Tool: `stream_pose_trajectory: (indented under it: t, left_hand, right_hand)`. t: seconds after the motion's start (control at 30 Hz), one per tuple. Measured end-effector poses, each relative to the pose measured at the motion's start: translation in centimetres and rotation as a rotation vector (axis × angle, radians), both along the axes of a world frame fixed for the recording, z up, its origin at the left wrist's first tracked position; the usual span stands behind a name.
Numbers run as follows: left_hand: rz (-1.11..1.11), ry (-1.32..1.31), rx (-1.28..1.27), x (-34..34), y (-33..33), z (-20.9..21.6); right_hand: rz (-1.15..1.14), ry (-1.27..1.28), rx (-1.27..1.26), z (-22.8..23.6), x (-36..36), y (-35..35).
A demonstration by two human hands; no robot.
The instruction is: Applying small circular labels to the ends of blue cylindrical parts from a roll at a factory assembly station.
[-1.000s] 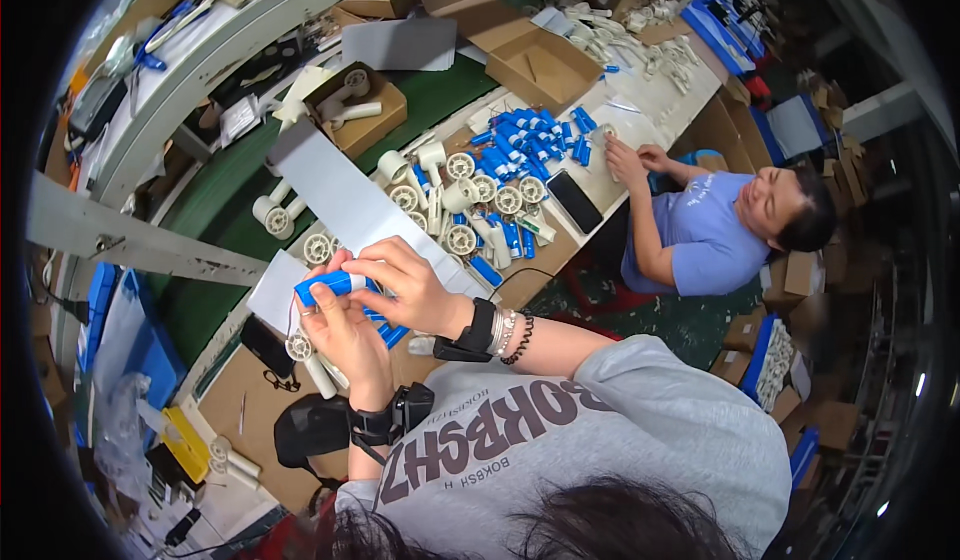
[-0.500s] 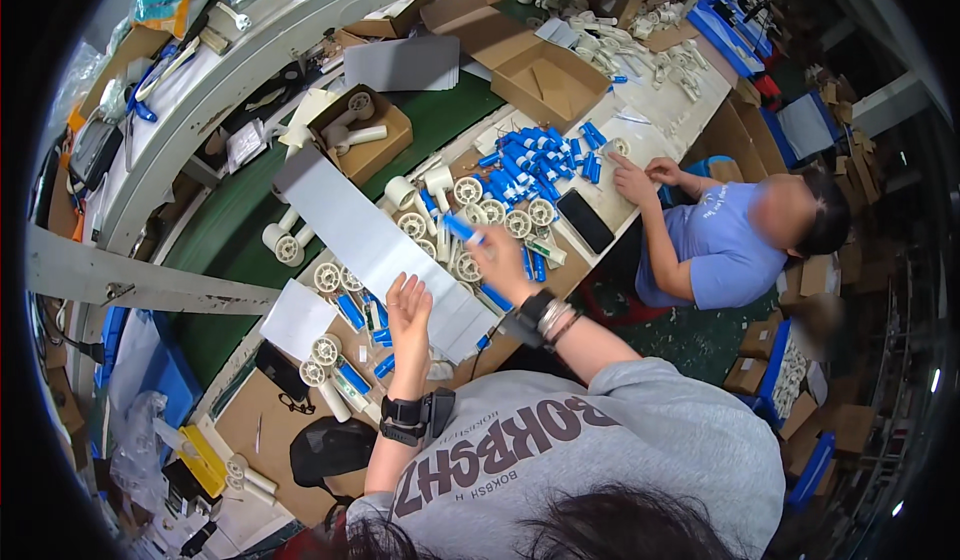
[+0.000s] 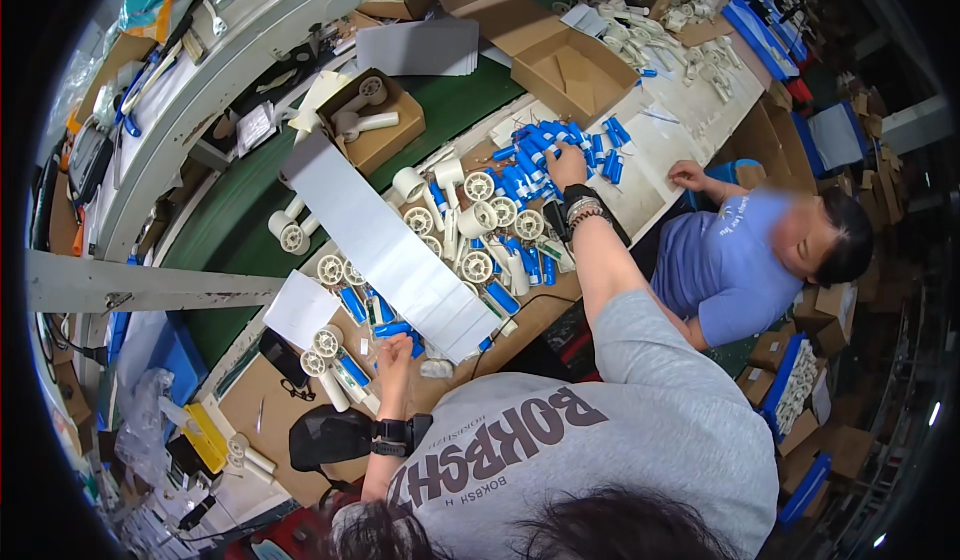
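My right hand (image 3: 567,166) is at the pile of blue cylindrical batteries (image 3: 540,138), fingers closed down on one battery; the back of the hand hides part of the grip. Lower left, my left hand (image 3: 394,356) is held with curled fingers close to a blue battery (image 3: 392,329); I cannot make out whether it touches it. Between my hands lies a long silvery-white strip (image 3: 400,255). Beyond it sit several white plastic housings with round spoked heads (image 3: 478,186), mixed with blue batteries.
A co-worker in a blue shirt (image 3: 722,250) sits at the right, one hand by the table edge. Behind the pile stands an open cardboard box (image 3: 570,75). Another box (image 3: 395,135) holds white parts. A green belt (image 3: 225,225) runs along the far side. A black cap (image 3: 328,438) lies near left.
My right hand has moved away and to the right, from above the white housings to the battery pile. My left hand has lowered and its fingers have curled. The co-worker's arm has drawn back.
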State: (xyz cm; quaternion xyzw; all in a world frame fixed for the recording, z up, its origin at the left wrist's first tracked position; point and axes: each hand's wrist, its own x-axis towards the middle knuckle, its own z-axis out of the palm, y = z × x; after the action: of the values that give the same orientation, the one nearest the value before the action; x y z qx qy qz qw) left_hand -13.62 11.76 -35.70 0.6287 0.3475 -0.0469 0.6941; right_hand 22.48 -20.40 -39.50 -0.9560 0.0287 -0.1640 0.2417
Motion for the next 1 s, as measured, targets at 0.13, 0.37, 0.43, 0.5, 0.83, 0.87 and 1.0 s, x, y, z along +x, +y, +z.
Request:
stream_pose_trajectory:
  t: [0.13,0.37,0.43,0.5,0.83,0.87,1.0]
  left_hand:
    - [0.010,0.079,-0.019,-0.3,-0.2,-1.4]
    - [-0.014,0.000,0.013,0.7,0.0,-3.4]
    - [0.012,0.015,-0.038,0.9,-0.7,-3.4]
    - [0.018,0.032,-0.033,1.2,-1.4,-3.1]
    - [0.135,0.015,-0.355,3.4,-0.9,-2.5]
    - [0.128,-0.068,-0.472,3.6,-0.6,-2.5]
    - [0.143,-0.148,-0.864,3.4,0.4,-1.7]
  right_hand:
    - [0.021,0.003,0.106,-0.7,-0.2,-0.1]
    - [0.228,-0.084,0.433,4.0,-8.7,4.0]
    - [0.424,0.095,0.771,4.9,-12.9,6.6]
    - [0.683,0.256,0.671,4.8,-16.4,9.3]
    - [0.743,0.204,0.324,2.2,-23.1,13.8]
    - [0.721,0.303,0.425,2.5,-23.3,13.9]
    - [0.689,0.489,0.597,4.1,-24.3,14.4]
